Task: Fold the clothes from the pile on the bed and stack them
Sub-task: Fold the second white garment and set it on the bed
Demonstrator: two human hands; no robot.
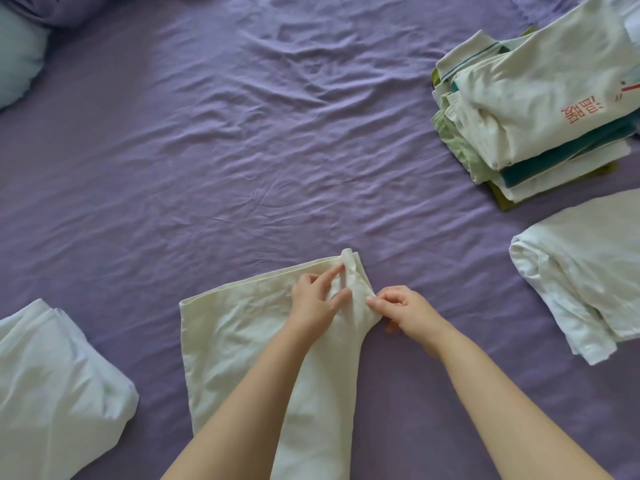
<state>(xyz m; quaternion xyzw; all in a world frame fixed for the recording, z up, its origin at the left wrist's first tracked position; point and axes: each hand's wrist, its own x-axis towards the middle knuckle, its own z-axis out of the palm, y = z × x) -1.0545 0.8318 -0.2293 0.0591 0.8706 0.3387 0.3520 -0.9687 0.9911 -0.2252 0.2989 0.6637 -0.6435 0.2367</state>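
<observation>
Purple bed sheet (242,140), wrinkled, fills the view and serves as work surface; broad bare stretch from centre out to 12 and 10 o'clock gives ample room to spread or swing cloth. Item: white bundle (55,382), loosely folded or bunched, at 8 o'clock, well apart from the work. Item: stack of folded clothes (533,109), at 2 o'clock, white, teal, pale green and olive layers, top piece white with red print; it runs off the right frame edge, so its full footprint cannot be told. Item: white garment (585,278), roughly folded, at 3 o'clock, just below the stack and apart from it. Item: cream garment (242,341), the piece in hand, lying flat at 6 o'clock, its near end out of frame beneath the forearms, its far right corner gathered into a small upright ridge. Item: pale cushion (17,64) at 10 o'clock, partly cut off. Left hand (318,299): rests on the cream garment, forefinger extended along the ridge, thumb pressed to the cloth beside it. Right hand (398,310): fingers curled, pinching the garment's right edge. Risk, as judged: the thin cloth may slip from that small pinch or crease crooked if the corner is drawn over unevenly; a wide rightward sweep could nudge the white garment nearby.
</observation>
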